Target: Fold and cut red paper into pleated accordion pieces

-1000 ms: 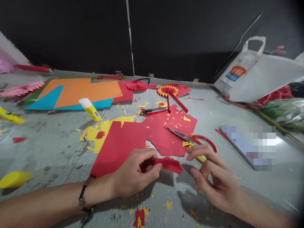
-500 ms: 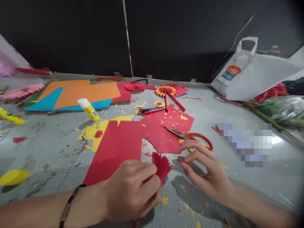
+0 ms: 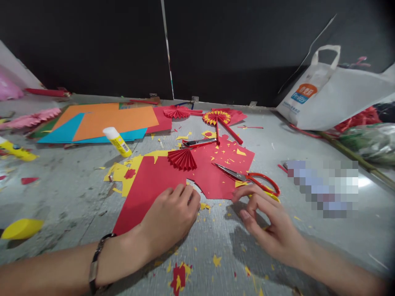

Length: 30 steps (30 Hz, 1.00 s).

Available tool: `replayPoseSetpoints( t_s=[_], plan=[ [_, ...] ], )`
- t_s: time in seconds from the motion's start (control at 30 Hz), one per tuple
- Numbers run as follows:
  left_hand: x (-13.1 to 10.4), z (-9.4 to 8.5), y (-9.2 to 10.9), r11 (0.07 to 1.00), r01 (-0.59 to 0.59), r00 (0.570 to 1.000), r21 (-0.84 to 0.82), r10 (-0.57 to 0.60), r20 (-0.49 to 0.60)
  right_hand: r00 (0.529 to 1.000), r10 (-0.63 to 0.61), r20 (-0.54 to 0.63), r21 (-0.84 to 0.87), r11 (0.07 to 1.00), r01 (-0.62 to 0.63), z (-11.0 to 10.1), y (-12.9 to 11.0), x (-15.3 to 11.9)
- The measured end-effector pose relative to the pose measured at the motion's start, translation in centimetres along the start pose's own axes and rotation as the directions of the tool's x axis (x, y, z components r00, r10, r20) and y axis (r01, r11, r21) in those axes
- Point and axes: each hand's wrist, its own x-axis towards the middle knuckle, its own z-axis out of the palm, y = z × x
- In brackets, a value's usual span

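A pleated red paper fan (image 3: pixel 182 159) lies spread on the large red paper sheet (image 3: pixel 145 185). My left hand (image 3: pixel 173 213) is low over that sheet's lower right side, close to a curved cut-out. Its fingers are curled down, and their tips and anything in them are hidden. My right hand (image 3: pixel 265 220) hovers beside the red-handled scissors (image 3: pixel 247 176), fingers bent and apart, with nothing between them. The scissors rest half open on another piece of red paper (image 3: pixel 216 187) strewn with yellow scraps.
A white glue stick (image 3: pixel 119 142) leans at left, by stacked orange sheets (image 3: pixel 119 121). A box cutter (image 3: pixel 199 142) and finished pleated rosettes (image 3: pixel 217 118) lie farther back. A white bag (image 3: pixel 304 94) stands at right. A blurred patch (image 3: pixel 321 189) hides one object.
The pleated red fan has left my left hand and now lies on the red paper. My left hand has come away from it. My right hand has barely moved.
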Motion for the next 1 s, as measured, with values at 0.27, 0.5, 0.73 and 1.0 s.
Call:
replayPoseSetpoints(
  t_s=[0.27, 0.5, 0.73, 1.0],
  plan=[
    [0.8, 0.3, -0.7, 0.986, 0.021, 1.000, -0.165, -0.024, -0.016, 0.999, -0.012, 0.045, -0.013, 1.000, 0.013, 0.0, -0.3, 0.5],
    [0.7, 1.2, -1.1, 0.937, 0.029, 0.998, -0.349, -0.046, -0.039, 0.997, -0.059, 0.054, 0.010, 0.998, 0.058, 0.4, 0.3, 0.3],
    [0.5, 1.8, -1.5, 0.911, 0.042, 0.998, -0.410, -0.022, 0.053, 0.999, -0.039, 0.028, 0.034, 0.999, 0.038, 0.3, -0.1, 0.2],
    [0.2, 1.5, -1.9, 0.853, -0.156, 0.984, -0.497, 0.177, -0.005, 0.998, 0.026, 0.059, 0.038, 0.999, -0.028, 0.3, -0.3, 0.1]
  ],
)
